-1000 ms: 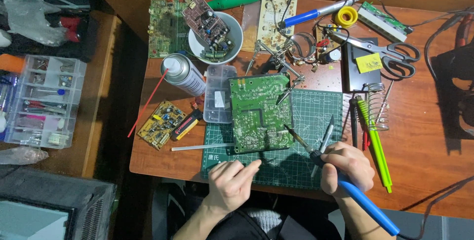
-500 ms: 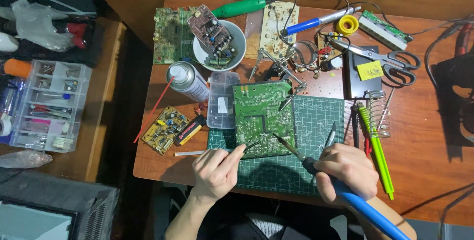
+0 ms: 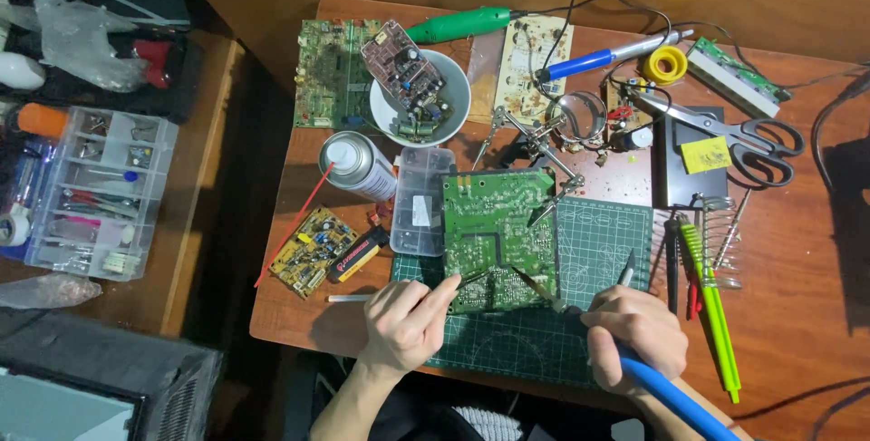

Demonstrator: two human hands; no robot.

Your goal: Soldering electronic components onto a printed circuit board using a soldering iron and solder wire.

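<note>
A green circuit board (image 3: 494, 232) lies solder side up on a green cutting mat (image 3: 598, 242), clipped at its far edge by a helping-hands stand (image 3: 535, 146). My left hand (image 3: 406, 321) pinches a thin solder wire (image 3: 471, 278) whose end reaches the board's near edge. My right hand (image 3: 634, 332) grips a blue-handled soldering iron (image 3: 666, 391); its metal tip (image 3: 530, 285) touches the board's near part, close to the wire end.
A spray can (image 3: 355, 165), clear small-parts box (image 3: 421, 201), white bowl of boards (image 3: 419, 95), yellow board (image 3: 313, 251), scissors (image 3: 734, 133), green pens (image 3: 711, 305), solder reel (image 3: 664, 64) and a plastic organiser (image 3: 91, 192) on the left side table.
Both hands have moved toward the board. The solder wire and the iron's tip now meet at the board's near edge; before, they were held back over the mat.
</note>
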